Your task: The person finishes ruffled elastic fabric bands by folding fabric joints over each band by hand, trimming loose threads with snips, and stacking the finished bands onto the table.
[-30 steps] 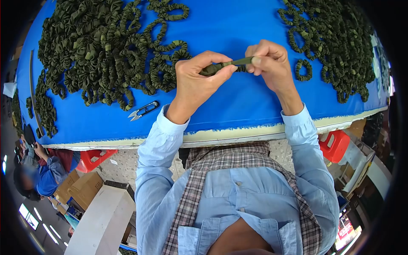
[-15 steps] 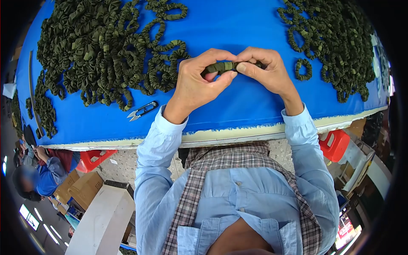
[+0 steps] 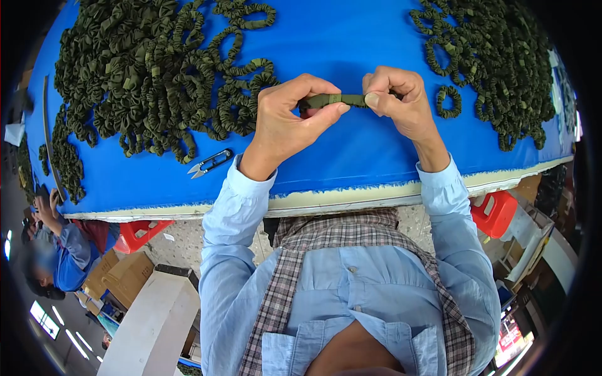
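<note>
Both my hands grip one dark green gathered fabric elastic loop, like a scrunchie (image 3: 354,99), just above the blue table. My left hand (image 3: 290,119) pinches it between thumb and fingers, beside a lighter green patch on the band. At the other end my right hand (image 3: 401,100) pinches it too, and the stretch between them is pulled flat and straight. Part of the loop is hidden behind my fingers. Thread snips (image 3: 211,163) lie on the table left of my left forearm.
A big heap of similar loops (image 3: 125,75) covers the table's left, and another heap (image 3: 511,75) its right. One single loop (image 3: 448,101) lies near my right hand. The table's front edge (image 3: 351,197) runs before me. Red stools (image 3: 495,214) stand below; a co-worker (image 3: 78,257) is at left.
My right hand has moved slightly right, away from my left, stretching the scrunchie smooth between them. The co-worker's hands at the left have risen.
</note>
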`<move>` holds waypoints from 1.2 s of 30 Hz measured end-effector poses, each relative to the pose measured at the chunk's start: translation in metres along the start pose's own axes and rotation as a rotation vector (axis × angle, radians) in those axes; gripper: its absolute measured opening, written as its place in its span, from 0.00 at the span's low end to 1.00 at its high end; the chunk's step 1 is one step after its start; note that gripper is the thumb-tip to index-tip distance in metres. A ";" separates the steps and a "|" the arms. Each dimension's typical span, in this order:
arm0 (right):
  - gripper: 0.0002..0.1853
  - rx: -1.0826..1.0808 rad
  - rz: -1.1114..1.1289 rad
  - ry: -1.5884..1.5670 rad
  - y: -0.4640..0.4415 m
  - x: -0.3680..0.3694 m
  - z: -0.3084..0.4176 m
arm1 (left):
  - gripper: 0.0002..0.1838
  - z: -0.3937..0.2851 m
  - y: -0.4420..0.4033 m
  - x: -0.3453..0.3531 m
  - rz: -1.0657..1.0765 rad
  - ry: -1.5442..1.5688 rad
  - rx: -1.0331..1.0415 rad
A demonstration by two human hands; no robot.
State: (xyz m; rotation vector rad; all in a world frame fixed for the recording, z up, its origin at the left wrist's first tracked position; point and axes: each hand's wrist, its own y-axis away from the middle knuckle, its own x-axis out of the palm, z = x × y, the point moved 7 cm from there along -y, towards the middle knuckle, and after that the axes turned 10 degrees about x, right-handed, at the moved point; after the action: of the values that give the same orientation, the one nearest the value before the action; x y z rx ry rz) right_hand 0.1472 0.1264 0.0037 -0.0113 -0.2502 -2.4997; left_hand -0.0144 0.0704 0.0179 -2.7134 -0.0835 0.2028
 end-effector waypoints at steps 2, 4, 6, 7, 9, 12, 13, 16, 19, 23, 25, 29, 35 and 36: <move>0.05 0.019 -0.003 -0.019 -0.001 0.002 -0.001 | 0.11 0.001 0.001 0.001 0.004 0.011 -0.008; 0.05 0.038 -0.010 -0.038 0.000 0.003 -0.002 | 0.11 0.002 0.001 0.001 0.008 0.019 -0.013; 0.05 0.057 -0.013 -0.055 -0.001 0.004 -0.003 | 0.11 0.003 0.001 0.003 0.035 0.022 -0.017; 0.05 0.066 -0.015 -0.065 -0.001 0.005 -0.003 | 0.11 0.003 0.001 0.004 0.049 0.023 -0.019; 0.05 0.083 -0.020 -0.081 -0.001 0.006 -0.003 | 0.11 0.004 0.001 0.005 0.062 0.024 -0.018; 0.06 0.104 -0.024 -0.102 -0.001 0.007 -0.002 | 0.13 0.015 0.004 0.010 0.015 0.284 -0.199; 0.06 0.108 -0.024 -0.108 -0.002 0.007 -0.001 | 0.13 0.019 0.005 0.012 -0.002 0.369 -0.257; 0.08 -0.056 -0.133 0.205 0.000 0.002 0.007 | 0.12 0.029 0.007 0.014 -0.040 0.282 -0.203; 0.12 -0.146 -0.242 0.546 0.002 -0.003 0.024 | 0.13 0.015 -0.006 0.005 -0.112 0.024 0.008; 0.13 0.139 -0.176 0.696 0.019 -0.072 0.036 | 0.22 -0.070 -0.010 -0.037 -0.401 0.102 0.366; 0.11 0.185 -0.421 0.996 0.034 -0.121 0.040 | 0.21 -0.146 0.004 -0.061 -0.388 0.096 0.796; 0.10 -0.215 -0.832 1.515 0.041 -0.112 0.082 | 0.21 -0.236 0.048 -0.066 -0.449 0.261 1.046; 0.10 -0.346 -0.205 1.131 -0.053 0.015 0.079 | 0.19 -0.296 0.064 -0.068 -0.503 0.482 1.263; 0.09 -0.418 -0.150 1.072 -0.077 0.032 0.070 | 0.18 -0.298 0.065 -0.066 -0.486 0.460 1.192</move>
State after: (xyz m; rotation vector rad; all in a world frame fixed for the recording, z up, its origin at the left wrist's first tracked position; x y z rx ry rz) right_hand 0.0731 0.1811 0.0609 1.1538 0.7236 -2.2843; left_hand -0.0321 -0.1141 0.2693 -1.4363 -0.3484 -0.3994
